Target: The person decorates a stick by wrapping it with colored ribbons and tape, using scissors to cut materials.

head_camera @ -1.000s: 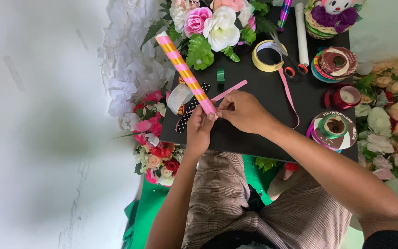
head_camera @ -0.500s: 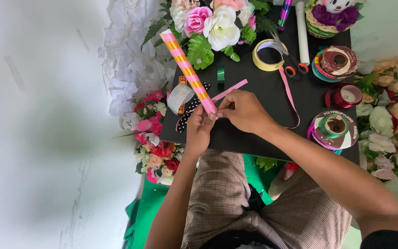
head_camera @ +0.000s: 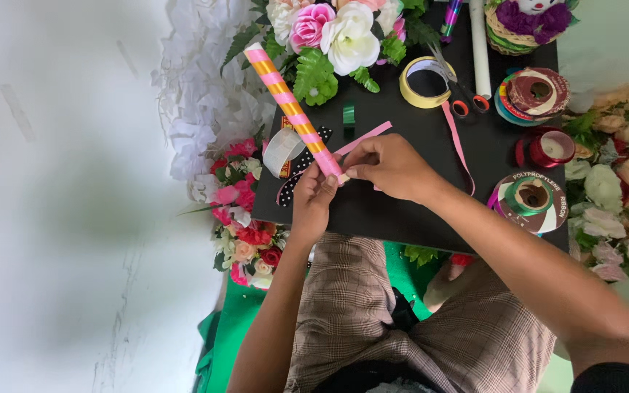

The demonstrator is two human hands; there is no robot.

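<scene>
Wrapping stage — my left hand point(head_camera: 313, 205) pinches the striped stick point(head_camera: 294, 111) end; right hand point(head_camera: 391, 167) grips pink ribbon point(head_camera: 364, 137). Next, prob. — keep ribbon taut.

Single head-worn view, looking steeply down, close over black table point(head_camera: 416, 218)

A stick point(head_camera: 293, 109) is held over the board point(head_camera: 402, 211); behind it flowers point(head_camera: 336, 33) are set, with scissors point(head_camera: 460, 91) and spools point(head_camera: 536, 91) to the right.

Stick point(head_camera: 289, 108) in both hands: glossy pink and gold ribbon wrap; board point(head_camera: 402, 211) beneath them: matt black; trousers point(head_camera: 373, 306) below: woven checked cloth.
</scene>
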